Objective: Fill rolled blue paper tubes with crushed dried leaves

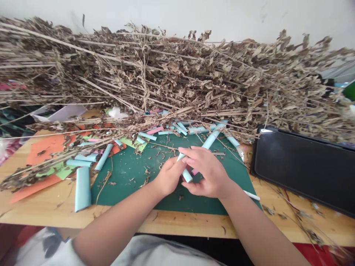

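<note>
Over the green cutting mat (133, 184), a short light-blue paper roll (187, 176) is held at a slant between my two hands. My left hand (169, 176) has its thumb and fingers closed on the roll from the left. From the other side, my right hand (209, 173) curves round it, fingers near its upper end and thumb by its lower end. A bit of pink paper (195, 171) shows behind the roll, partly covered by my right hand. Beyond the hands, a longer light-blue roll (212, 137) lies slanted on the mat.
Dried leafy stalks (177, 74) are heaped along the wall. Several blue rolls and orange paper (46, 147) lie at left, near a wide blue tube (83, 188). A black tablet (302, 166) sits at right on the wooden table (194, 225). A white stick (252, 195) crosses the mat's edge.
</note>
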Demonstrator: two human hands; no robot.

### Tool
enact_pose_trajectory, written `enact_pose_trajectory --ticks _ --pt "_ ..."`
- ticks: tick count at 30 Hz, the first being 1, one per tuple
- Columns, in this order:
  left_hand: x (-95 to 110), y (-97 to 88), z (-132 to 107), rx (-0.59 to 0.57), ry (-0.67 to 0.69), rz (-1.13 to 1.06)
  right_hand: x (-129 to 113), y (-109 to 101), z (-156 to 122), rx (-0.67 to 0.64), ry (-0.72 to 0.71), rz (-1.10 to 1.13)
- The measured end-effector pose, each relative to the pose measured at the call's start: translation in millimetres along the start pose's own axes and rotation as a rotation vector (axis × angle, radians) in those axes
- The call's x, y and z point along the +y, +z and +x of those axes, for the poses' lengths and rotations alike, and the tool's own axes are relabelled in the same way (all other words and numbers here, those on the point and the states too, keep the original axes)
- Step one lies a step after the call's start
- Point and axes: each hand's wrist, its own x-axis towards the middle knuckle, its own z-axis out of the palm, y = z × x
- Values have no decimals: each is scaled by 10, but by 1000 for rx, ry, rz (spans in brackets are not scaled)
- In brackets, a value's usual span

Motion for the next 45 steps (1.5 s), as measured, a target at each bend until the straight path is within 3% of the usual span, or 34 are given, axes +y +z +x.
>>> enact_pose_trajectory --ticks 5,11,14,17,22,25,29,36,45 --pt "-55 -78 25 -51 81 -13 45 -45 -11 -50 83 200" --pt "18 -89 61 -131 -1 128 84 -68 -24 -166 319 330" --pt "65 -79 52 -160 -40 255 118 -78 -29 -141 356 400" --pt "89 -69 47 -114 7 466 146 -83 -19 -101 383 455" --pt "65 -71 60 25 -13 671 157 -72 -13 -204 569 492" --pt "50 -97 72 48 7 584 174 -88 -40 -144 712 667" --pt "72 -144 69 3 128 549 216 -122 -74 46 840 785" --pt "77 -157 40 -40 213 632 186 -18 -77 367 696 686" --pt "89 -152 47 -7 155 633 221 -29 -50 310 567 505"
